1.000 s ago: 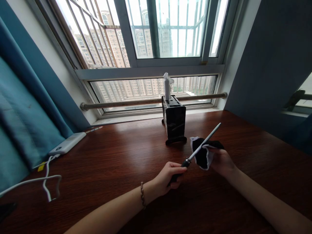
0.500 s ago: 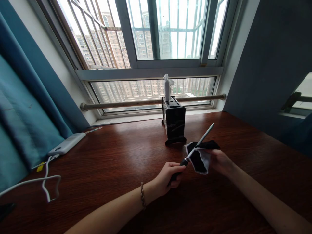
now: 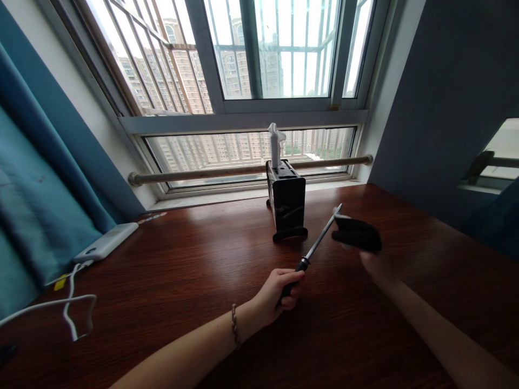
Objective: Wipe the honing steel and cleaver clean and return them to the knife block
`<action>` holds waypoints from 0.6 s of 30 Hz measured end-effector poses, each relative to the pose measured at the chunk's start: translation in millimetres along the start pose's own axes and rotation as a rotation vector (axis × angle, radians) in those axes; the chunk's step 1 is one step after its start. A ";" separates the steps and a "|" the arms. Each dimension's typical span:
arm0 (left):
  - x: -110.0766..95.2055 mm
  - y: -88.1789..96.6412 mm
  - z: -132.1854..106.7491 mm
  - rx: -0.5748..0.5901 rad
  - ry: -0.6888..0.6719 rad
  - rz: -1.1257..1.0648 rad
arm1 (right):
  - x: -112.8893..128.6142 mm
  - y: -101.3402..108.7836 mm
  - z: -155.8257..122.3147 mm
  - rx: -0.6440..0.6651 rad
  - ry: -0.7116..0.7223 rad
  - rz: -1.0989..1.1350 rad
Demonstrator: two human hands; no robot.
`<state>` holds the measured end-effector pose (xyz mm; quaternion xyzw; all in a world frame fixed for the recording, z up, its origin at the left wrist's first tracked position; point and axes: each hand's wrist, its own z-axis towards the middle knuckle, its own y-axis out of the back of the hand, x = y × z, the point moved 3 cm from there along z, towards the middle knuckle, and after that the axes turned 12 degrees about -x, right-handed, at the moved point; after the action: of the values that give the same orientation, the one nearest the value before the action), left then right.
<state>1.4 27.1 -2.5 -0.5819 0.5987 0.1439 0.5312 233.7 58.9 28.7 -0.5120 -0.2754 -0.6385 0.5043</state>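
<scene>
Slim grey metal rod with black handle sits gripped in your left hand; your blurred right hand grips black cloth with white edging, right of the black tissue box.

Both forearms angle inward, the left hand curled tightly, the right hand blurred.

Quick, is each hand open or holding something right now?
Left hand: closed around the black handle of a slim grey metal rod.
Right hand: holding a black-and-white fabric cloth; finger positions blurred.
</scene>
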 end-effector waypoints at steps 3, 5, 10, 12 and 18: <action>-1.3 0.3 0.0 -0.008 0.023 -0.019 | 11.9 -24.7 -24.6 0.449 0.363 -0.305; -1.8 0.2 -0.1 -0.022 0.044 -0.030 | 14.8 -36.0 -35.1 0.660 0.471 -0.381; -2.4 -0.6 -1.3 -0.016 0.065 -0.006 | 12.0 -35.1 -26.0 0.619 0.457 -0.369; -2.5 -1.0 -2.3 -0.011 0.066 0.003 | 8.7 -27.1 -15.7 0.501 0.445 -0.366; -2.0 -4.1 -5.7 0.008 0.044 0.057 | 5.8 1.1 12.9 0.186 0.438 -0.355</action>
<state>1.7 22.5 3.2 -0.5653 0.6274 0.1436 0.5160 239.7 67.6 38.1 -0.2574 -0.3026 -0.7840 0.4769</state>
